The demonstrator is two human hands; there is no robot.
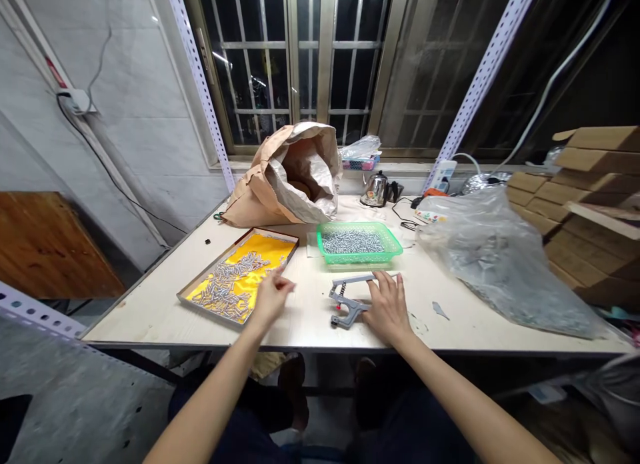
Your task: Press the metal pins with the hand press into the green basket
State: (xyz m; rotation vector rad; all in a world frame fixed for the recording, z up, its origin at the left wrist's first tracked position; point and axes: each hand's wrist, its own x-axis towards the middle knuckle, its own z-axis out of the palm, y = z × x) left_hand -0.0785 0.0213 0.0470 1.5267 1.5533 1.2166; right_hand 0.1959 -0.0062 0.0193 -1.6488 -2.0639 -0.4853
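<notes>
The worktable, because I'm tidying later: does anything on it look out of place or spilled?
A small grey scrap lies loose on the worktable, right of the right hand, outside any container. The paper sack lies tipped, mouth open; no spill shows from it.

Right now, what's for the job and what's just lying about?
Likely in use:
grey clamp-like tool under the right hand
yellow-lined rectangular tray of small silvery pieces
green plastic basket of similar pieces

Likely just lying about:
shiny metal kettle
small grey scrap

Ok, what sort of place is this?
Probably a small assembly workshop: small metal parts in a tray and a green basket, a grey plier-like tool, and stacked cardboard boxes.
</notes>
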